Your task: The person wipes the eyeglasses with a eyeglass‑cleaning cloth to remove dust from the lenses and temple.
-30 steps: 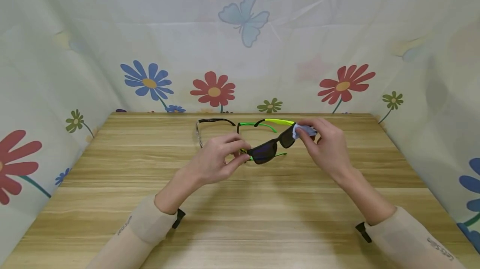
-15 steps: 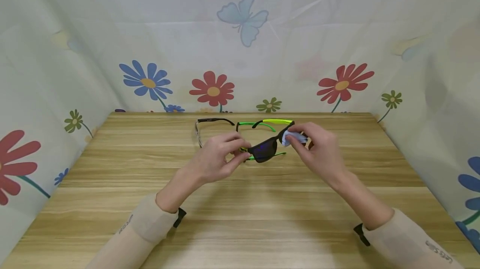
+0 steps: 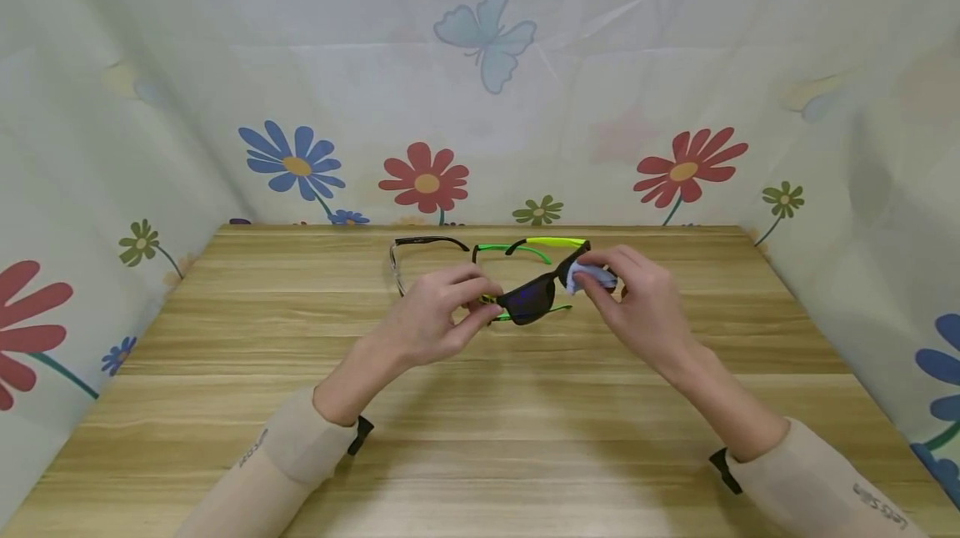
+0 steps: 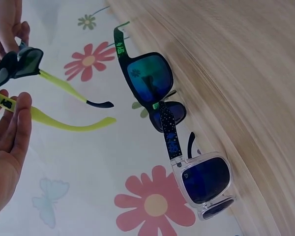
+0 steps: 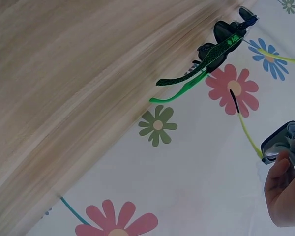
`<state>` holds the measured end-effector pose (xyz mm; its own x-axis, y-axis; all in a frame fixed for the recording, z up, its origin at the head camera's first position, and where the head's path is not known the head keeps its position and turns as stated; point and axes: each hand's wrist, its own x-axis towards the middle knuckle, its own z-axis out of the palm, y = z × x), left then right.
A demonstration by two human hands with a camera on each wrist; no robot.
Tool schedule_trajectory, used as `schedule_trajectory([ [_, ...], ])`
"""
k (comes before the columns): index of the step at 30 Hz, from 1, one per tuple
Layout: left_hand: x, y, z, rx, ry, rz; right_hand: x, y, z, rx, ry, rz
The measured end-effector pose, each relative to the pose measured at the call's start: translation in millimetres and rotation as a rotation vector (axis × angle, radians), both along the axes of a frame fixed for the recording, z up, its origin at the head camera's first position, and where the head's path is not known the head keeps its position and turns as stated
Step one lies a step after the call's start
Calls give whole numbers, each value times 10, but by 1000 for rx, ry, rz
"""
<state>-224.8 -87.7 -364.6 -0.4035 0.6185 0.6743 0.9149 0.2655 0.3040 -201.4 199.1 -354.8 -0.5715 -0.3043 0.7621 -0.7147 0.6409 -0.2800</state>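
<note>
Black sunglasses (image 3: pixel 529 299) with yellow-green temples are held up above the table, lenses toward the head camera. My left hand (image 3: pixel 438 313) pinches them at the hinge end, near the yellow temple (image 4: pixel 64 122) in the left wrist view. Between the thumb and fingers of my right hand (image 3: pixel 648 300) is a light blue cloth (image 3: pixel 588 275), pressed on the other lens and covering most of it. In the right wrist view the cloth (image 5: pixel 291 147) lies over that lens (image 5: pixel 275 142), partly hidden by the fingers.
Behind the held pair, black sunglasses with green temples (image 4: pixel 150 76) and clear-framed sunglasses with blue lenses (image 4: pixel 205 179) stand on the wooden table (image 3: pixel 525 438). A flower-printed curtain (image 3: pixel 570 104) rises at the table's back and sides.
My right hand has moved the cloth left from the lens's outer end toward the bridge, then slightly back right. My left hand keeps its hold with hardly any movement.
</note>
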Motion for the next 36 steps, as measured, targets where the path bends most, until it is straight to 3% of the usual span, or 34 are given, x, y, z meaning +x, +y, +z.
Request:
schedule_trajectory([
  [17,-2,-39,-2,17,-13,2,-115,159,-25,14,-49,-125],
  [24,-10,-63,-7,-2,-8,-4,-123,208,-13,-7,-49,-141],
  [30,-18,-78,-18,-57,17,19,-128,225,11,-4,-22,-105],
  [36,-29,-83,-31,-71,17,16,-136,218,40,23,46,14],
])
